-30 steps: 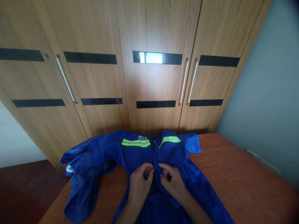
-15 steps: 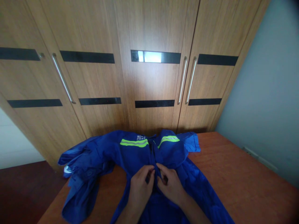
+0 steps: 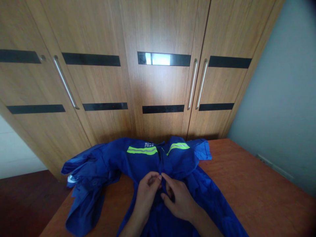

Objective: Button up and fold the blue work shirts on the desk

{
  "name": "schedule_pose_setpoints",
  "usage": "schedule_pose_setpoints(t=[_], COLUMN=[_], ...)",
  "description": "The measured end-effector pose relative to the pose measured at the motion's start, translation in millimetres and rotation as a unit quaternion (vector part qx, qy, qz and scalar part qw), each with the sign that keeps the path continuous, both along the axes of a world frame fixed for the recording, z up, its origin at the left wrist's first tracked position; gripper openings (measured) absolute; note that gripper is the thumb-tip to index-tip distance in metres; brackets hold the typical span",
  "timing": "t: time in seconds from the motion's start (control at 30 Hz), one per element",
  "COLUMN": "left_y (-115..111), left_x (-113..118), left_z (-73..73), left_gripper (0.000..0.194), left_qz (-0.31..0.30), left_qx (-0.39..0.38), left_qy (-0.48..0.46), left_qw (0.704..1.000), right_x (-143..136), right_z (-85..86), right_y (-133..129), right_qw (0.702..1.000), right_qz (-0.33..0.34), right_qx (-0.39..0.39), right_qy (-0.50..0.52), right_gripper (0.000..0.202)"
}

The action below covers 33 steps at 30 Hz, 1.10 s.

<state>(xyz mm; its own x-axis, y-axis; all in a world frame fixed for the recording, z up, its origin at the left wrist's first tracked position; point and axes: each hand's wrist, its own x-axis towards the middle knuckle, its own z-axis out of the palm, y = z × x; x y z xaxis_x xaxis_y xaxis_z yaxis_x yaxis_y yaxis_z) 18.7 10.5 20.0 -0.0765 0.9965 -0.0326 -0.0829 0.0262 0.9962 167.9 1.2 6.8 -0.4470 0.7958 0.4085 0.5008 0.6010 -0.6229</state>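
Note:
A blue work jacket (image 3: 145, 163) with yellow-green and silver reflective strips lies front side up, its collar toward the wardrobe. My left hand (image 3: 148, 189) pinches the front edge at the middle of the jacket, thumb against forefinger. Close beside it, my right hand (image 3: 179, 197) is curled at the same front opening. Its forefinger reaches to the left fingertips, while its thumb sits lower and apart. Whatever small part of the front lies between the fingertips is hidden. One sleeve (image 3: 86, 194) is bunched at the left over the table edge.
The jacket rests on a reddish-brown wooden tabletop (image 3: 247, 184). Behind it stands a wooden wardrobe (image 3: 160, 85) with closed doors, black strips and long metal handles (image 3: 194, 84). A pale wall (image 3: 278, 108) borders the right side. Dark floor (image 3: 27, 200) shows at the lower left.
Both hands have shifted slightly along the front opening, and their fingertips have come together. My right thumb has moved lower, away from its forefinger. The jacket lies almost as before.

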Motion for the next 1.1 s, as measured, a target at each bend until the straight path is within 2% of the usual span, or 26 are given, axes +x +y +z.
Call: schedule_pose_setpoints(t=[0.07,0.2,0.4,0.6,0.7,0.83,0.97,1.1], left_y=[-0.1,2.1,2.0,-2.7,-3.1,-3.2,-4.7,-5.1], left_x=[-0.6,-1.1,1.7,8.3,11.3,13.1,11.8,9.1], left_z=[0.1,-2.7,-3.5,-1.3,-2.2,-0.7,0.5,-4.9], left_gripper=[0.025,0.021,0.017,0.016,0.020,0.022,0.027,0.030], left_qz=[0.002,0.004,0.005,-0.014,-0.010,0.026,0.031,0.030], left_qx=[0.008,0.017,0.039,0.047,0.035,0.014,-0.036,-0.067], left_qy=[-0.002,0.005,0.027,0.033,0.013,-0.012,-0.055,-0.121], left_qw=[1.000,1.000,0.999,0.998,0.999,1.000,0.997,0.990], right_x=[0.5,-1.0,-1.8,-3.2,-4.5,-6.8,-8.8,-9.3], right_z=[-2.3,-7.1,-7.9,-10.9,-12.6,-10.5,-8.2,-7.7], right_y=[3.1,8.4,10.9,13.5,12.7,9.4,8.0,8.2], right_qw=[0.999,0.993,0.990,0.986,0.986,0.986,0.982,0.982], right_qz=[-0.004,-0.055,-0.111,-0.142,-0.147,-0.150,-0.171,-0.172], right_qx=[-0.020,-0.033,0.003,-0.003,0.017,0.038,0.034,0.017], right_qy=[0.042,0.097,0.089,0.093,0.082,0.059,0.068,0.074], right_gripper=[0.049,0.030,0.022,0.014,0.015,0.014,0.010,0.010])
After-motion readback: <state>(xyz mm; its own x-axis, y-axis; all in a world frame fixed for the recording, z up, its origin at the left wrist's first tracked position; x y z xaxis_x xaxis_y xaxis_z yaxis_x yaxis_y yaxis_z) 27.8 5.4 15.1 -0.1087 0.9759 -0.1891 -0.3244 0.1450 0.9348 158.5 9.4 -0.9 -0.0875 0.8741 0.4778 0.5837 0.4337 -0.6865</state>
